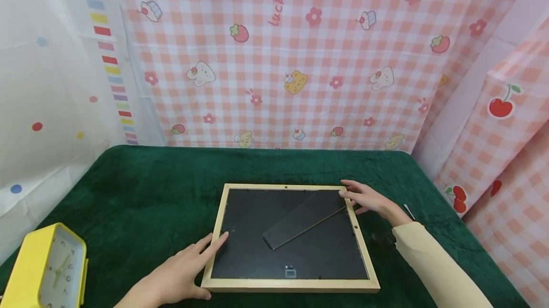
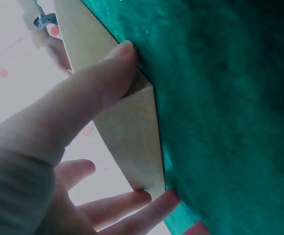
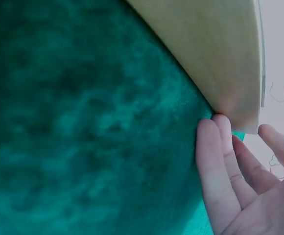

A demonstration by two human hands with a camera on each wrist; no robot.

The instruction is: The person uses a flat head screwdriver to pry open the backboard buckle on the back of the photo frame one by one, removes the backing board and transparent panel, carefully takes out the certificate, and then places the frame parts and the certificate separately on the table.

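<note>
A picture frame (image 1: 291,285) with a light wooden border lies back side up on the green cloth. Its black backing board (image 1: 253,212) carries a slanting stand leg (image 1: 296,224) and a small metal hanger (image 1: 290,272) by the near edge. My left hand (image 1: 182,262) touches the near left corner, thumb on the near side, one finger over the left border. At the far right corner, my right hand (image 1: 364,197) rests with extended fingers on the border. The right wrist view shows its fingertips (image 3: 222,122) against the frame's outer side (image 3: 220,58).
A yellow alarm clock (image 1: 38,265) stands at the near left of the green-covered table (image 1: 163,179). Pink checked curtain (image 1: 274,60) hangs behind the table and on the right, with a white dotted curtain (image 1: 51,84) on the left. A dark perforated object (image 1: 386,238) shows beneath the right wrist.
</note>
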